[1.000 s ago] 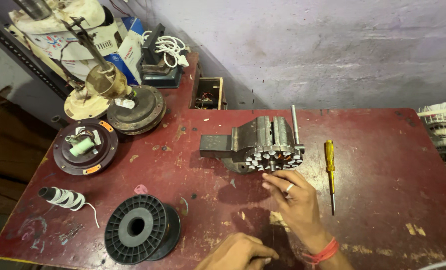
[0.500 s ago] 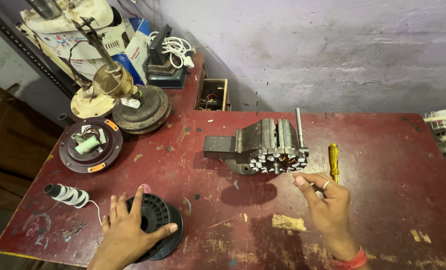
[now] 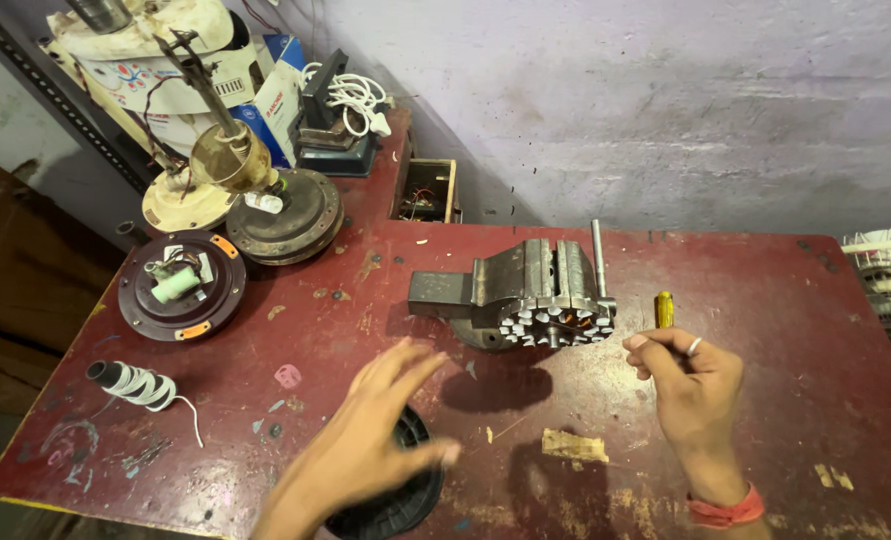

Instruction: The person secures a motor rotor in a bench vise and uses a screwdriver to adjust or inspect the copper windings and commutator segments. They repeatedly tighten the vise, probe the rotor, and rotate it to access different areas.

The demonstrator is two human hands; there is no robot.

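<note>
Vise [image 3: 511,290]: it clamps the stator [image 3: 556,325] at table [image 3: 766,290] middle.
Right hand [image 3: 691,385]: your fingers pinch something thin beside the screwdriver [image 3: 665,309].
Left hand [image 3: 366,440]: open, empty, above the spool [image 3: 396,500].

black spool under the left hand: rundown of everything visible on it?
The round black plastic-looking spool lies flat on the worn red table near its front edge, flange up with a ribbed rim. The blurred left hand covers most of it; whether it touches is unclear. No wire shows on the visible part. The bottom edge is cut off by the frame.
</note>
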